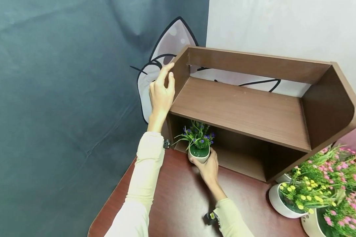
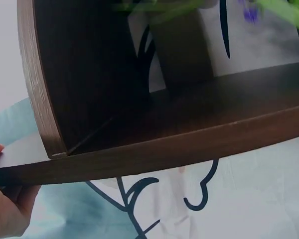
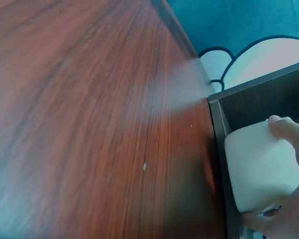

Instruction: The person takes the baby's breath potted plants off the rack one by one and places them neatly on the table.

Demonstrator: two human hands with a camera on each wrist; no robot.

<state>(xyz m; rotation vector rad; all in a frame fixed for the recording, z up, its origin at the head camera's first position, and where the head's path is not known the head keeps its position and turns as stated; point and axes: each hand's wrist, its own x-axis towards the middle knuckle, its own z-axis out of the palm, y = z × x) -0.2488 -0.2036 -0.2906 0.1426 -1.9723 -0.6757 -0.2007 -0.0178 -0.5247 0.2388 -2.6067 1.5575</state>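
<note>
A brown two-tier wooden shelf (image 1: 240, 107) stands on the table. My left hand (image 1: 162, 95) grips its left side panel near the upper tier, thumb and fingers on either side of the board (image 2: 20, 172) in the left wrist view. Low in front, my right hand (image 1: 210, 169) holds a white pot (image 1: 200, 159) with purple flowers and green leaves (image 1: 198, 135). The pot is upright at the left end of the lower compartment's opening. In the right wrist view, thumb and fingers clasp the sides of the white pot (image 3: 261, 164).
At the right stand several white pots, one with yellow flowers (image 1: 307, 194) and others with pink flowers (image 1: 341, 168). The reddish-brown table (image 1: 178, 200) ends at a left edge, beside a dark grey-green curtain (image 1: 62, 98). A pale wall covering with cartoon drawings hangs behind.
</note>
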